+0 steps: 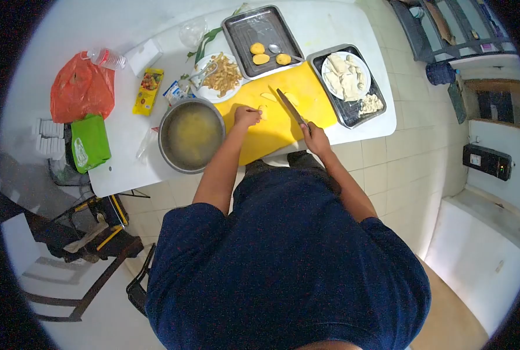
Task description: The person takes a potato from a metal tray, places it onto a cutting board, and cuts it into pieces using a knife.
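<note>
My right hand [316,139] is wrapped round the handle of a kitchen knife [289,105], whose blade points away from me over the yellow cutting board [312,111]. At the board's left side, the fingers of my left hand [248,116] are closed on a pale yellow potato piece [264,111]. More cut potato pieces [268,96] lie near the blade. To the left stands a large metal bowl [162,135] with cloudy liquid and yellowish contents. Behind the board, a metal tray [248,32] holds peeled potatoes [261,59] and a spoon [276,49].
A white plate [232,95] carries peelings and what looks like a peeler. At the right, a dark tray [353,121] holds a plate of pale pieces [344,79]. A yellow packet [148,91], a red bag [82,87] and a green bag [91,143] are at the left.
</note>
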The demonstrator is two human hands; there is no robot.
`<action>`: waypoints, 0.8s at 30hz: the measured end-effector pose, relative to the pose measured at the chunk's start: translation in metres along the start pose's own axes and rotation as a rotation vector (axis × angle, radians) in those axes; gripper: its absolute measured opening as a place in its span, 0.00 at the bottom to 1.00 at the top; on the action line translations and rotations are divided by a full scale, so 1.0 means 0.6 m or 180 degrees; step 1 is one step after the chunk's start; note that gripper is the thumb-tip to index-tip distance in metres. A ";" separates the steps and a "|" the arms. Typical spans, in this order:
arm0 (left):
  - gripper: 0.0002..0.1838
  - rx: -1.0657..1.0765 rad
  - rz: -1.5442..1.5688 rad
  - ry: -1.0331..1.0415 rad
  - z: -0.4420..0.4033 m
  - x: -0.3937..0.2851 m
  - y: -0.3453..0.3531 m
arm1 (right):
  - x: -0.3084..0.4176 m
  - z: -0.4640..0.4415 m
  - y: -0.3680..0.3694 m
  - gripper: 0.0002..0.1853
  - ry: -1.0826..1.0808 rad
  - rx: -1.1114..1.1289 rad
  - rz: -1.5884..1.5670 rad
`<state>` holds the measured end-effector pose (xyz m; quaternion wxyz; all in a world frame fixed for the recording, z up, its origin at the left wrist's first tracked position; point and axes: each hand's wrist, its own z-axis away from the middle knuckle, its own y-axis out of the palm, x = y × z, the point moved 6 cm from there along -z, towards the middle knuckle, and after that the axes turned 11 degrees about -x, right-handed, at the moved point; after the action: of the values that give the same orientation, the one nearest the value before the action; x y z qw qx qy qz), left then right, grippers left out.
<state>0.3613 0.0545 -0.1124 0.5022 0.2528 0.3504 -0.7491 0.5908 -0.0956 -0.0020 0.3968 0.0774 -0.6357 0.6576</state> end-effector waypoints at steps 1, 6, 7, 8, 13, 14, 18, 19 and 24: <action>0.10 0.0084 0.0115 -0.0133 0.005 0.007 0.000 | -0.002 0.002 0.003 0.25 0.0014 0.0039 -0.0093; 0.13 -0.1027 -0.0699 0.1618 0.066 -0.035 -0.007 | -0.010 0.010 0.020 0.24 0.0019 0.0285 0.0032; 0.14 -0.1167 -0.0672 0.1949 0.081 -0.041 -0.005 | -0.012 0.013 0.026 0.24 0.0065 0.0390 0.0086; 0.15 -0.1172 -0.0648 0.1941 0.086 -0.041 -0.001 | -0.013 0.013 0.028 0.24 0.0072 0.0362 0.0102; 0.18 -0.0888 0.0187 0.0979 0.057 -0.015 0.029 | -0.022 0.004 0.039 0.23 0.0086 0.0349 0.0198; 0.17 -0.0867 0.0149 0.0951 0.055 -0.013 0.032 | -0.022 0.004 0.040 0.23 0.0092 0.0346 0.0210; 0.14 -0.0841 0.0112 0.0769 0.058 -0.018 0.027 | -0.017 0.003 0.043 0.23 0.0084 0.0356 0.0205; 0.13 -0.0841 0.0139 0.0707 0.057 -0.014 0.028 | -0.017 0.003 0.042 0.23 0.0076 0.0359 0.0201; 0.13 -0.0667 0.0802 0.0710 0.044 0.019 0.022 | -0.014 0.008 0.034 0.24 0.0047 0.0347 0.0101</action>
<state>0.3687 0.0242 -0.1077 0.5736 0.3225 0.4455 -0.6071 0.5821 -0.1011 -0.0221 0.3863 0.0840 -0.5971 0.6980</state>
